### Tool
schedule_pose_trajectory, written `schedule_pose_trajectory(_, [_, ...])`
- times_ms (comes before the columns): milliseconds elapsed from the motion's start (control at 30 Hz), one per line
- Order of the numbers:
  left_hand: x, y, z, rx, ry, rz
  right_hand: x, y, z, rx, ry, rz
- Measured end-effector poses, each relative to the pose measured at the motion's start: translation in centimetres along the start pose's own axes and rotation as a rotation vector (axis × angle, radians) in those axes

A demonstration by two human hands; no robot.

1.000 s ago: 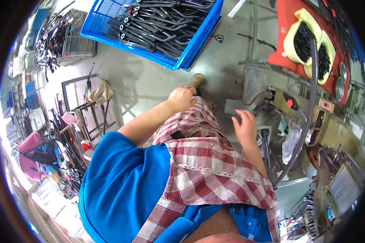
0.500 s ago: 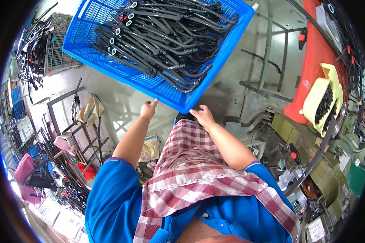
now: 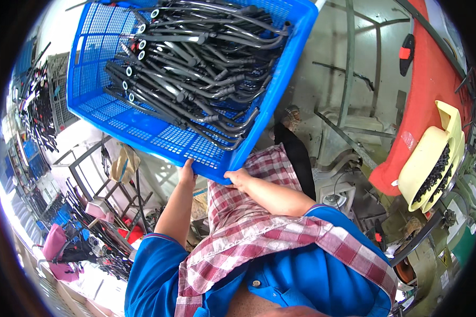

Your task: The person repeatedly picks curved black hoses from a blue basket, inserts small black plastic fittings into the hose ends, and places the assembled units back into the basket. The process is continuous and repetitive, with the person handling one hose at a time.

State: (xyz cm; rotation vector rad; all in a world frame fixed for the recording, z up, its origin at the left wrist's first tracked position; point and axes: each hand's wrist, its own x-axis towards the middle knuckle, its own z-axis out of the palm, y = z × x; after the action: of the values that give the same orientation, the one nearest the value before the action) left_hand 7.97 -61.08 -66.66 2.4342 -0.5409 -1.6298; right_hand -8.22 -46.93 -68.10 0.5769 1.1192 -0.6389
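Observation:
A large blue plastic basket (image 3: pixel 285 79) with mesh walls and floor lies before me, its near corner close to my apron. Heaped inside are many bent black metal tubes (image 3: pixel 195 68), several with pale round rings at their left ends. My left hand (image 3: pixel 186 173) is closed on the near rim, left of the corner, thumb on top. At the near corner, my right hand (image 3: pixel 238 178) grips the rim, its fingers partly hidden by the basket.
At right, a yellow bin (image 3: pixel 426 169) of small black parts stands by a red surface (image 3: pixel 407 137). Metal frames (image 3: pixel 349 68) rise behind it. To the left are a metal rack (image 3: pixel 82 158), a brown paper bag (image 3: pixel 125 164) and stacked black parts (image 3: pixel 39 108).
Both hands, held at the basket's near edge before, now grip its rim. The basket sits nearer to me and further left in view. My dark-trousered leg now shows right of the apron.

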Motion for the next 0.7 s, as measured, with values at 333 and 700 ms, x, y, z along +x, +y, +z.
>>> schedule_pose_trajectory(333, [-5.8,0.0,9.8,0.054,-0.01,-0.094,-3.7,-7.4,-9.4,-0.208,0.159,-0.236])
schedule_pose_trajectory(700, [-14.5,-4.9,21.9,0.183,-0.485,-0.232,-10.9,-17.4,-27.9,-0.503,0.653,-0.28])
